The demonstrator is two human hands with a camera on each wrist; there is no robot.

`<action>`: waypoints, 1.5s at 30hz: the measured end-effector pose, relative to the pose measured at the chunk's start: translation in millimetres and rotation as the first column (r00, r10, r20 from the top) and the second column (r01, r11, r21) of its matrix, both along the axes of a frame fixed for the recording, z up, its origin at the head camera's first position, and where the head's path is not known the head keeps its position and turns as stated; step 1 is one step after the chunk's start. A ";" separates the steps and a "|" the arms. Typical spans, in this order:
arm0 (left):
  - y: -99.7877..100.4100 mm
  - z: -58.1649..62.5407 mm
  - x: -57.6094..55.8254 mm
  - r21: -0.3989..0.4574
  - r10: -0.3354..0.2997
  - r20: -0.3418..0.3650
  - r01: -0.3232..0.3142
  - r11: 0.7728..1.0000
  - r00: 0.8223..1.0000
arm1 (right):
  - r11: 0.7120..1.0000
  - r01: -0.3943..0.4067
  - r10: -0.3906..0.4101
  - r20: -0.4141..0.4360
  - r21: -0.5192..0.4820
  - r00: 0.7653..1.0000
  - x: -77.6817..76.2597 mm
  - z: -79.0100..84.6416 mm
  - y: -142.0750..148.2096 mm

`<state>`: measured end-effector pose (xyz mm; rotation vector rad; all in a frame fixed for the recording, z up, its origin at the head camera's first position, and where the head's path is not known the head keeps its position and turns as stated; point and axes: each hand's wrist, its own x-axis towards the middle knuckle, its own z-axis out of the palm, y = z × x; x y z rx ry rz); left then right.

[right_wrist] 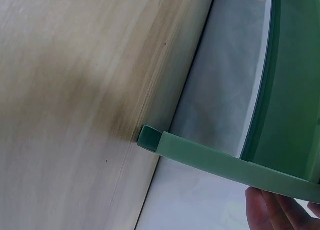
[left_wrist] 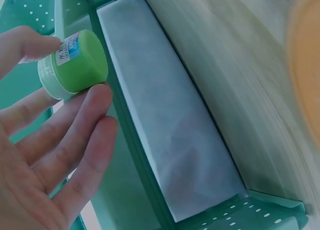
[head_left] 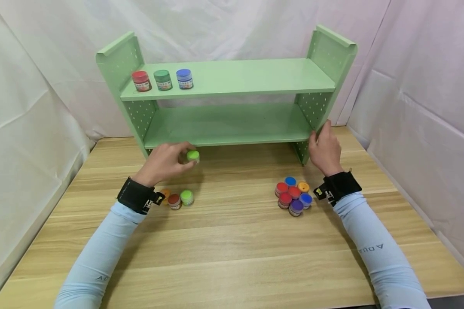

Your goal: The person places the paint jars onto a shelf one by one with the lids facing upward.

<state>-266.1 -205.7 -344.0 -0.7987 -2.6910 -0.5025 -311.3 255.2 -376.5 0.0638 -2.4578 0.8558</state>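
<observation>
My left hand [head_left: 165, 162] pinches a small paint jar [head_left: 193, 156] with a bright green lid between thumb and fingers. The jar is held in front of the lower shelf's left part; in the left wrist view the green jar [left_wrist: 75, 63] lies tilted in the fingers, its label showing. My right hand [head_left: 325, 150] holds the right side panel [head_left: 313, 107] of the light green two-tier rack [head_left: 232, 139]. In the right wrist view its fingers [right_wrist: 270, 210] rest against the panel's outer face. Red, green and blue jars [head_left: 184, 79] stand in a row at the upper shelf's left end.
On the table [head_left: 224, 249], an orange, a brown and a lime-lidded jar [head_left: 187, 197] sit near my left wrist. Several red, blue, purple and orange-lidded jars [head_left: 294, 192] cluster beside my right wrist. White cloth [head_left: 232, 30] hangs behind the rack and along both sides.
</observation>
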 end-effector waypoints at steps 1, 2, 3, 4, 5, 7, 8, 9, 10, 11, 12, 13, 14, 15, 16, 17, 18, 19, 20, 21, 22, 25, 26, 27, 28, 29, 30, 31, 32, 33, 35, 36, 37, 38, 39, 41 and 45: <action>1.0 0.5 0.5 0.000 -0.002 -0.007 0.002 1.000 1.000 | 1.000 0.002 -0.002 0.000 0.001 1.000 0.1 -0.5 0.1; 2.2 1.1 1.1 0.001 -0.003 -0.011 0.003 1.000 1.000 | 1.000 0.002 -0.002 -0.001 0.001 1.000 0.5 -0.8 0.0; 3.1 1.7 1.6 0.003 -0.003 -0.015 0.003 1.000 1.000 | 1.000 0.003 -0.003 -0.002 0.003 1.000 0.7 -0.9 0.0; 3.9 2.3 2.2 0.006 -0.003 -0.021 0.003 1.000 1.000 | 1.000 0.001 -0.001 -0.003 0.003 1.000 0.6 -1.0 -0.2; 4.4 2.8 2.8 0.009 -0.001 -0.026 0.001 1.000 1.000 | 1.000 -0.002 0.002 -0.004 0.004 1.000 0.9 -0.8 -0.6; 5.0 4.0 3.8 0.012 0.001 -0.031 -0.001 1.000 1.000 | 1.000 -0.006 0.007 -0.005 0.001 1.000 1.2 -0.2 -1.6; 5.4 4.8 4.1 0.015 0.001 -0.032 -0.001 1.000 0.999 | 1.000 -0.008 0.008 -0.008 0.001 1.000 1.0 -0.1 -1.9; 5.9 5.7 4.1 0.016 0.002 -0.036 -0.001 1.000 0.999 | 1.000 -0.007 0.007 -0.010 0.002 1.000 0.8 -0.1 -2.1; 6.3 6.8 4.0 0.016 0.000 -0.039 0.000 1.000 0.999 | 1.000 -0.008 0.008 -0.010 0.002 1.000 0.8 0.0 -2.0; 7.0 8.2 3.9 0.016 0.000 -0.041 0.000 1.000 0.999 | 1.000 -0.008 0.008 -0.011 0.000 1.000 0.9 0.2 -1.9; 7.6 9.7 3.4 0.018 -0.002 -0.043 0.003 1.000 0.999 | 1.000 -0.006 0.006 -0.010 0.000 1.000 0.8 0.1 -1.5; 8.4 11.2 3.0 0.021 -0.004 -0.045 0.005 1.000 0.999 | 1.000 -0.004 0.004 -0.010 0.000 1.000 0.8 0.0 -1.1; 9.3 12.9 2.6 0.022 -0.006 -0.049 0.007 1.000 0.999 | 1.000 -0.003 0.003 -0.010 0.000 1.000 0.5 -0.2 -0.5; 10.1 14.4 2.2 0.021 -0.007 -0.052 0.008 1.000 0.999 | 1.000 -0.002 0.002 -0.008 -0.001 1.000 0.6 -0.1 -0.1; 10.5 15.9 1.8 0.021 -0.008 -0.055 0.009 1.000 0.998 | 1.000 -0.002 0.002 -0.006 -0.002 1.000 0.7 0.0 0.2; 11.0 17.4 1.7 0.024 -0.009 -0.058 0.010 1.000 0.998 | 1.000 -0.001 0.001 -0.006 -0.003 1.000 0.8 0.1 0.3; 11.3 18.6 1.2 0.025 -0.011 -0.062 0.012 1.000 0.998 | 1.000 0.002 -0.002 -0.007 -0.002 1.000 0.7 -0.1 0.3; 11.6 20.0 1.1 0.025 -0.010 -0.065 0.012 1.000 0.998 | 1.000 0.001 -0.001 -0.007 -0.003 1.000 0.9 0.0 0.2; 11.8 21.4 0.9 0.025 -0.011 -0.066 0.013 1.000 0.998 | 1.000 0.001 -0.001 -0.008 -0.003 1.000 1.0 -0.1 0.2; 12.1 22.8 0.7 0.027 -0.013 -0.067 0.014 1.000 0.998 | 1.000 0.001 -0.001 -0.007 -0.002 1.000 1.3 -0.2 0.1; 12.4 24.2 0.5 0.029 -0.014 -0.067 0.016 0.999 0.998 | 1.000 0.001 -0.001 -0.007 -0.001 1.000 1.5 -0.4 0.0; 13.4 28.8 -0.1 0.033 -0.020 -0.072 0.023 0.999 0.997 | 1.000 -0.002 0.002 -0.009 0.000 1.000 1.5 -0.8 0.1; 14.0 30.4 -0.5 0.033 -0.022 -0.078 0.025 0.999 0.997 | 1.000 -0.002 0.002 -0.011 0.002 1.000 1.5 -1.0 0.3; 14.7 32.2 -1.0 0.035 -0.024 -0.085 0.027 0.999 0.996 | 1.000 -0.002 0.002 -0.013 0.002 1.000 1.7 -0.8 0.2; 15.3 33.8 -1.6 0.035 -0.027 -0.095 0.030 0.999 0.995 | 1.000 -0.003 0.003 -0.016 0.000 1.000 1.7 -0.6 0.3; 16.1 35.8 -2.1 0.035 -0.030 -0.104 0.034 0.999 0.994 | 1.000 -0.002 0.002 -0.017 -0.001 1.000 1.8 -0.5 0.4; 16.9 37.5 -2.7 0.035 -0.033 -0.114 0.037 0.999 0.993 | 1.000 -0.002 0.002 -0.018 -0.003 1.000 2.1 -0.3 0.4; 17.4 39.3 -3.1 0.035 -0.037 -0.122 0.041 0.999 0.992 | 1.000 -0.001 0.001 -0.018 -0.005 1.000 2.0 -0.1 0.2; 17.8 41.0 -3.7 0.035 -0.040 -0.131 0.045 0.998 0.991 | 1.000 -0.001 0.001 -0.017 -0.007 1.000 2.0 0.1 -0.1; 18.1 42.7 -4.0 0.035 -0.045 -0.140 0.050 0.998 0.989 | 1.000 0.000 0.000 -0.016 -0.008 1.000 1.8 0.2 -0.2; 18.5 46.0 -4.7 0.032 -0.051 -0.158 0.056 0.998 0.986 | 1.000 0.001 -0.001 -0.012 -0.009 1.000 1.4 0.3 -0.6; 18.6 47.7 -5.1 0.032 -0.053 -0.166 0.059 0.998 0.985 | 1.000 0.001 -0.001 -0.011 -0.009 1.000 1.4 0.6 -0.9; 18.8 49.6 -5.5 0.031 -0.055 -0.176 0.062 0.998 0.983 | 1.000 0.001 -0.002 -0.009 -0.009 1.000 1.3 0.5 -1.0; 19.1 51.8 -5.6 0.031 -0.057 -0.186 0.064 0.998 0.981 | 1.000 0.002 -0.002 -0.008 -0.009 1.000 1.2 0.4 -1.0; 19.5 54.0 -5.9 0.031 -0.058 -0.196 0.066 0.997 0.979 | 1.000 0.003 -0.003 -0.008 -0.007 1.000 1.1 0.4 -1.0; 20.7 58.9 -6.3 0.036 -0.061 -0.212 0.070 0.997 0.975 | 1.000 0.004 -0.004 -0.007 -0.006 1.000 1.5 0.6 -1.3; 24.6 70.0 -7.5 0.053 -0.056 -0.253 0.072 0.996 0.966 | 1.000 0.002 -0.002 -0.016 -0.006 1.000 1.8 0.2 -1.4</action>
